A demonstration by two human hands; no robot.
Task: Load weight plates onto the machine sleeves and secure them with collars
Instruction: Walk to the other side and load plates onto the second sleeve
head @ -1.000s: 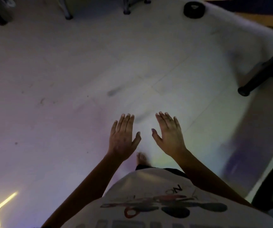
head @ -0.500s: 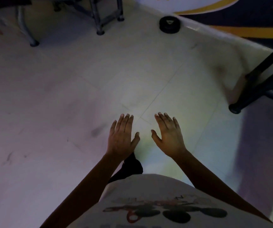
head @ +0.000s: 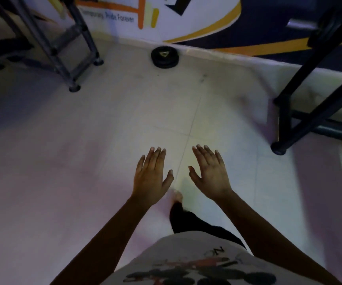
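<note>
Both hands, left [head: 150, 177] and right [head: 211, 173], are spread flat and empty; the weight plates [head: 165, 57] lie on the floor [head: 104, 124] well ahead by the wall.

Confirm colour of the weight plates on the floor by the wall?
Black weight plates, a pale triangle mark on top; head view.

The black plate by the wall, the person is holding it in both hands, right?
Not quite. In the head view both hands are empty: the left hand and right hand are open in the air. The plate does lie on the floor by the wall.
</note>
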